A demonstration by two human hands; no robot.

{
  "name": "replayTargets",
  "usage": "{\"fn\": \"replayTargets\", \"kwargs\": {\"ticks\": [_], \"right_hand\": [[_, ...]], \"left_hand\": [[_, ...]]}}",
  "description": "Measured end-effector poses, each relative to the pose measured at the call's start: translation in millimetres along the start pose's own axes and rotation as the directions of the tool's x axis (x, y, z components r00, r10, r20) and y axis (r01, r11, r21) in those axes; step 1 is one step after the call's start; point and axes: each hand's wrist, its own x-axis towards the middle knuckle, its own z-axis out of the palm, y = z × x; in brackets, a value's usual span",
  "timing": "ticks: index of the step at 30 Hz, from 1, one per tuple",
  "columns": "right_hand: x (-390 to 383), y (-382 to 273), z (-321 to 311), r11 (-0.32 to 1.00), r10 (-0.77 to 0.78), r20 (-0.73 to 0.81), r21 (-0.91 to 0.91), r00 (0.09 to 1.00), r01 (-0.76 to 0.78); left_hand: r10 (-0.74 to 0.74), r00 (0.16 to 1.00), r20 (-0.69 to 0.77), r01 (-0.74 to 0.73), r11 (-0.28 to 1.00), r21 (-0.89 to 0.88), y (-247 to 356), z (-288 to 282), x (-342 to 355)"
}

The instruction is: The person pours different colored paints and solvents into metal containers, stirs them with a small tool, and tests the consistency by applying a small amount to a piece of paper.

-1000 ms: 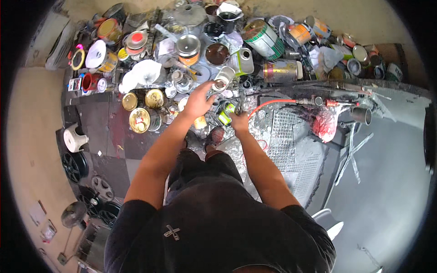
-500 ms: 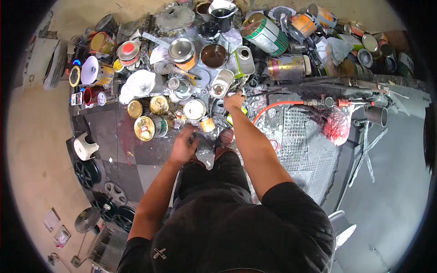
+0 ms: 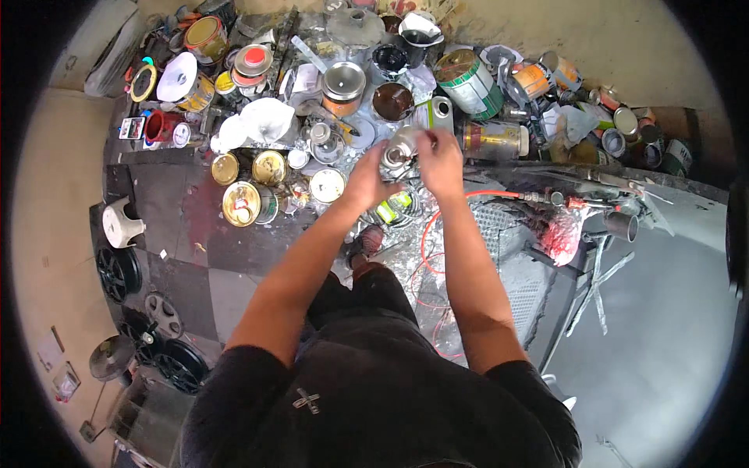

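Observation:
A silver metal can is raised and tilted in front of me, above the crowd of paint tins. My right hand grips it from the right, its fingers curled at the top and partly blurred. At the can's left side is my left hand, with thumb and fingers apart; whether its fingertips touch the can is not clear. Behind the can stands a green-and-white rectangular tin. A tin of dark brown liquid is just left of that. Below the hands, bright green-labelled containers are on the floor.
A lidded silver tin, gold-lidded tins and a white-lidded tin crowd the left. An orange hose curves beside my right forearm. A white stool stands left. A grey panel fills the right.
My right hand has lifted the metal can and tilted it. From low near my knee, my left hand has come up beside it. The view has shifted slightly.

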Motion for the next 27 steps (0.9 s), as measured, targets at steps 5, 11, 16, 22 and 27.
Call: {"fn": "replayTargets", "kwargs": {"ticks": [5,11,16,22,27], "right_hand": [[22.2,-56.6,31.7,0.689,0.015,0.322,-0.69,0.947,0.224],[21.5,5.7,55.7,0.627,0.198,0.69,-0.635,0.696,0.451],[-27.1,17.0,50.7,0.821,0.166,0.432,-0.559,0.886,0.118],[-69.9,43.3,66.0,0.958,0.018,0.162,-0.284,0.987,0.03],[-80.5,55.6,73.4,0.99,0.125,0.1,-0.073,0.987,-0.118]], "left_hand": [[0.09,0.986,0.141,-0.102,0.992,0.078,-6.7,11.1,42.0],[-0.135,0.969,0.206,0.088,0.972,0.219,-11.1,16.3,44.5],[-0.193,0.957,0.217,0.121,0.944,0.305,-15.8,14.0,40.3],[-0.11,0.975,0.191,0.048,0.952,0.303,-35.0,18.3,52.3],[-0.169,0.97,0.176,0.086,0.912,0.4,-31.0,17.6,52.2]]}}
